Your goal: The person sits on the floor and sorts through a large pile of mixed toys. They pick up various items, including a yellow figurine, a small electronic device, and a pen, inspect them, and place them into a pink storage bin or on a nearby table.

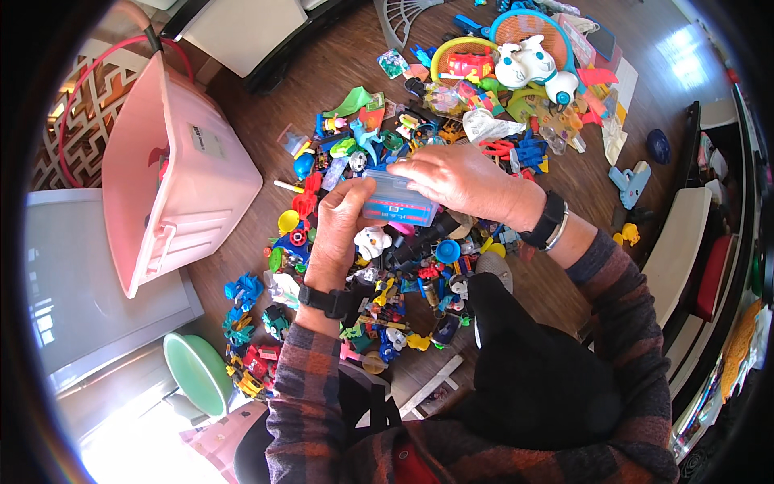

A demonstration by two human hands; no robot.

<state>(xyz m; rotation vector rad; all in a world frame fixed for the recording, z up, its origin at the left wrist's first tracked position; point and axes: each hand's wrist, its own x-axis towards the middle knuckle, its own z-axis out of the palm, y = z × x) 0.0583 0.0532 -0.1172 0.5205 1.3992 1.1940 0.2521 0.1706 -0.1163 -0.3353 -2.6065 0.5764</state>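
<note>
Between my two hands is a small clear plastic box with blue and red contents or printing inside; it is raised above a heap of toys. My left hand grips its left end, thumb on top. Over the box's upper right side lies my right hand, its fingers against the lid edge. Whether the lid is fully closed cannot be told. Just below the box sits a white toy figure. Above it, a light-blue toy dinosaur rests on the pile.
A large pink plastic bin lies tipped at the left, near a green basin. Toy rackets and a white robot dog lie at the far side. Open drawers stand at the right.
</note>
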